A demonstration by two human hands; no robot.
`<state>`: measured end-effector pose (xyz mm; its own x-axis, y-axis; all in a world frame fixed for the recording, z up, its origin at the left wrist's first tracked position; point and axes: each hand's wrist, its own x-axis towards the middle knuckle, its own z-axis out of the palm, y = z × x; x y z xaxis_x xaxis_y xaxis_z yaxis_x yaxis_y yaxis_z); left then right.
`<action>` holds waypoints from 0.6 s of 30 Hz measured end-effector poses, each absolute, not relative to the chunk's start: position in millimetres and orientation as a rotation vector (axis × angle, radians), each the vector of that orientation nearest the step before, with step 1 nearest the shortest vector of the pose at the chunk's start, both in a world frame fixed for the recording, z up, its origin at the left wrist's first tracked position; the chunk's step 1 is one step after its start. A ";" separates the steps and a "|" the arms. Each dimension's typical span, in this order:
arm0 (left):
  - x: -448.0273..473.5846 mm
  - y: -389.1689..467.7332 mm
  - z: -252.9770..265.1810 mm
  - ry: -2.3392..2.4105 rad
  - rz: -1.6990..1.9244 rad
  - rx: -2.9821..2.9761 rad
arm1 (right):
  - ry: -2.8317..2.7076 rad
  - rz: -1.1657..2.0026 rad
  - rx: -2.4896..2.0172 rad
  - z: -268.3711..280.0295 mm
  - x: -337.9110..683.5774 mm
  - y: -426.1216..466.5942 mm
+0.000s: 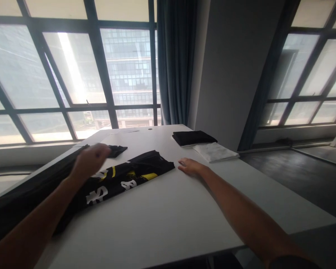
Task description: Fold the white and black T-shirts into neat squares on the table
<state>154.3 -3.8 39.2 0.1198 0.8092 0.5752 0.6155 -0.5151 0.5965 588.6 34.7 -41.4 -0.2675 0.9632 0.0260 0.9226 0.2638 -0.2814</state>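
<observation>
A black T-shirt (145,163) with white and yellow lettering lies partly folded on the white table (168,216), stretching from the left edge of view toward the middle. Over its left part hovers my left hand (92,158), smeared by motion, so its fingers and anything in them cannot be made out. My right hand (190,166) is low over the table, just right of the shirt's end and a little apart from it. Its fingers are loosely bent and slightly apart, with nothing seen in them.
Farther back on the right, a folded black cloth (194,137) lies beside a folded white cloth (216,151). A thin white sheet (128,130) rests near the far edge. Beyond the table are large windows, a blue curtain (176,63) and a grey pillar (229,67).
</observation>
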 end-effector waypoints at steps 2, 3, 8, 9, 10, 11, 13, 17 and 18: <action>191.1 3.1 25.9 1.639 0.864 2.439 | -2.357 0.294 -1.769 -41.9 588.1 32.9; 210.8 9.4 17.8 1.660 0.623 2.509 | -2.361 0.291 -1.768 -42.2 588.4 32.0; 282.4 46.3 -8.4 1.798 0.081 2.501 | -2.397 0.300 -1.749 -43.5 593.5 30.6; 288.2 50.6 -8.2 1.803 0.077 2.501 | -2.403 0.304 -1.745 -43.6 594.2 30.8; 291.3 53.0 -6.2 1.795 0.085 2.508 | -2.405 0.306 -1.744 -43.6 594.6 31.0; 292.2 53.8 -2.7 1.779 0.100 2.518 | -2.403 0.308 -1.749 -43.4 594.8 31.1; 287.9 50.9 8.5 1.756 0.138 2.543 | -2.393 0.308 -1.762 -42.4 594.3 30.4; 252.4 31.8 52.3 1.830 0.448 2.504 | -2.394 0.334 -1.766 -37.7 592.8 25.6; 236.4 24.5 68.1 1.873 0.605 2.448 | -2.392 0.346 -1.765 -36.4 592.5 24.2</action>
<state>236.4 24.5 68.1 0.2144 0.9296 0.2999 0.9293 -0.2887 0.2303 592.5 24.2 -36.4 -0.2971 0.9547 -0.0170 0.9204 0.2816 -0.2710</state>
